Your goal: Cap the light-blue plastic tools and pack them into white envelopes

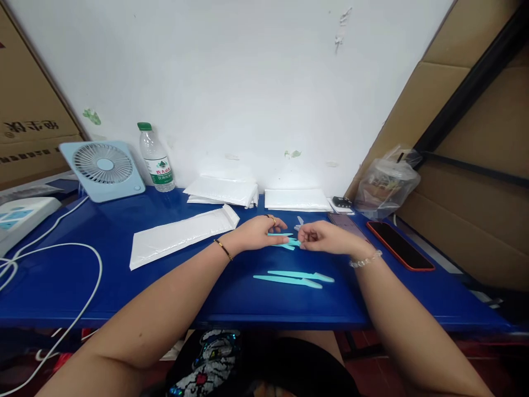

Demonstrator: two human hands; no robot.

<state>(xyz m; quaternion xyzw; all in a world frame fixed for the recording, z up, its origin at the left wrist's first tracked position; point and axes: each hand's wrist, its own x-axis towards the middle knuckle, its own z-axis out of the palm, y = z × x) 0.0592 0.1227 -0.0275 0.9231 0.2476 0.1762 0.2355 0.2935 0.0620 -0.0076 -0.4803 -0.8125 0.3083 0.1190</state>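
Observation:
Several teal eyebrow razors (285, 246) lie in a small bunch on the blue table. My left hand (262, 231) reaches over them from the left, its thumb along the handles and its fingers apart above. At the bunch's right end, my right hand (324, 238) has its fingers curled in a pinch at the end of a teal razor; the fingers partly hide the spot. A small clear piece (300, 220) shows just behind these fingertips. Closer to me lie two more teal razors (289, 279), side by side, with pale blade ends pointing right.
A white padded envelope (177, 237) lies left of my hands. White envelope stacks (221, 190) sit against the wall. A fan (103, 171), water bottle (158, 165) and white cable (101, 270) are leftward; a red-edged phone (399, 245) and bagged cup (388, 179) are rightward.

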